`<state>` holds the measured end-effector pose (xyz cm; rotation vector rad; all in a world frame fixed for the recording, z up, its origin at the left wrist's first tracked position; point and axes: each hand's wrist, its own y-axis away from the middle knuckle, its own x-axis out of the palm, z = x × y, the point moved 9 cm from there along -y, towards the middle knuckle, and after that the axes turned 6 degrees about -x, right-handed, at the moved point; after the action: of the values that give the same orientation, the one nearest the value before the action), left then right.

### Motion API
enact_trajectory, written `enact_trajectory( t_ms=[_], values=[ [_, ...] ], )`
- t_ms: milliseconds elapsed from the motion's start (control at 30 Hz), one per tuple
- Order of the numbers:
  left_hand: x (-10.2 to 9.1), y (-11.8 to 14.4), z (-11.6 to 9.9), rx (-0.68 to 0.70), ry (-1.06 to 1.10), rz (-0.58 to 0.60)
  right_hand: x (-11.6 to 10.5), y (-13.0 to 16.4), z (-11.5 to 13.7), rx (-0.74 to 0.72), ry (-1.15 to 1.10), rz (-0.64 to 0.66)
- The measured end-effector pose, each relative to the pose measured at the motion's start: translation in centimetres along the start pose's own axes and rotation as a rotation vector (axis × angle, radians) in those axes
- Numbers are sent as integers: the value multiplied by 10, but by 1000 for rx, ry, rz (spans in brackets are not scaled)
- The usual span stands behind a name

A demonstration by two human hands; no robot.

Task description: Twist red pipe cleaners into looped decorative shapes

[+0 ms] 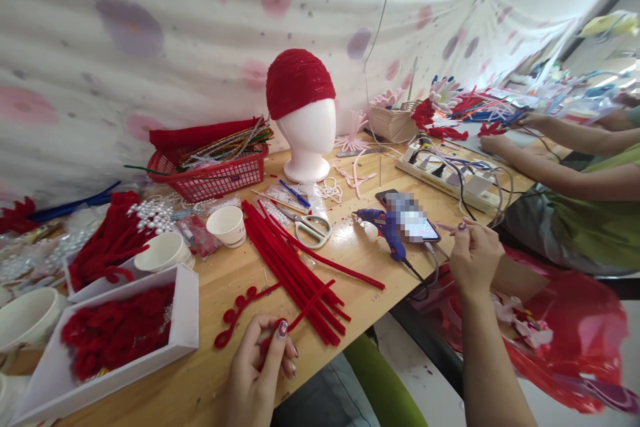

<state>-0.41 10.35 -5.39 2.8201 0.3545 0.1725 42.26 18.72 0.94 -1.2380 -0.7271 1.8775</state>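
My left hand (265, 357) is pinched around a red pipe cleaner (313, 307), whose free end points up and right over a bundle of straight red pipe cleaners (285, 267). Part of the held piece is hidden behind my fingers. Just left of the bundle lies a red pipe cleaner bent into small curls (237, 313). My right hand (473, 253) is closed beside the phone (425, 230), off the table edge. A thin, pale tip pokes out of its fingers towards the phone; I cannot make out what it is. A blue glue gun (383, 223) rests against the phone.
Scissors (315, 232), a paper cup (227, 225) and a white box of red pieces (185, 320) lie around. Behind stand a red-capped foam head (310, 133) and a red basket (225, 177). A power strip (450, 180) lies right, near a co-worker's arms (565, 160).
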Motion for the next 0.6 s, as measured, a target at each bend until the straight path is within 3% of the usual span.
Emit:
enact_trajectory(
  t_ms=[167, 300, 433, 500, 600],
  values=[
    [-2, -2, -1, -8, -7, 17, 13, -15, -4, 8, -32, 64],
    [0, -7, 3, -39, -33, 111, 38, -34, 2, -16, -78, 184],
    [0, -6, 4, -53, -18, 78, 61, -52, 7, -25, -72, 261],
    [-1, -5, 3, -44, 4, 33, 53, -58, 7, 7, -36, 191],
    [2, -6, 1, -43, 54, 27, 17, -57, 13, 33, -3, 10]
  ],
)
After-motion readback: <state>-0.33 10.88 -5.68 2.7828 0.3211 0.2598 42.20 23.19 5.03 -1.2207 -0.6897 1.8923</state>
